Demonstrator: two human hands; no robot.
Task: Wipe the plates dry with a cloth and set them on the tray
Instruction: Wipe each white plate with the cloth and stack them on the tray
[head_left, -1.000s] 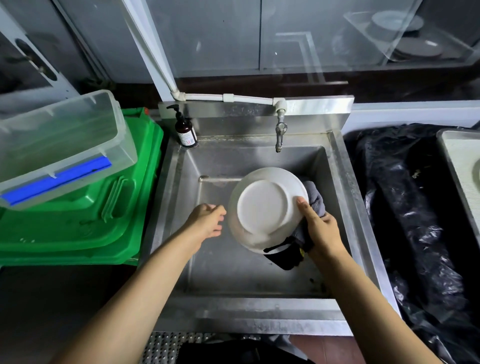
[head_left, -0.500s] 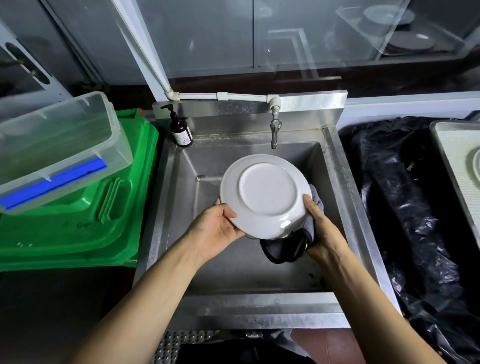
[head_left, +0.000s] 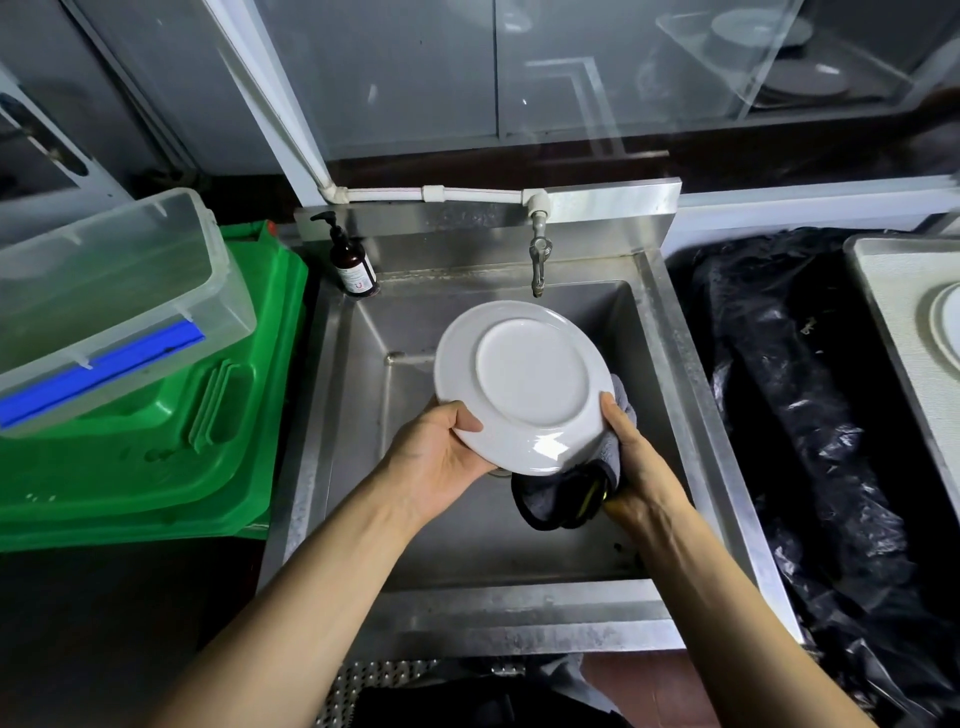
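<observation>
A steel sink (head_left: 363, 467) stands in the middle, its basin dull and water-stained, with a short tap (head_left: 538, 260) fed by a white pipe (head_left: 431, 194) along the backsplash. A brown pump bottle (head_left: 354, 264) sits at the back left corner. To the left lies a green plastic bin lid (head_left: 156, 457) with a clear storage box (head_left: 104, 291) tilted on it. Black plastic sheeting (head_left: 810, 415) covers the right side. Behind, grey glass panels (head_left: 415, 78) reflect dim light.
</observation>
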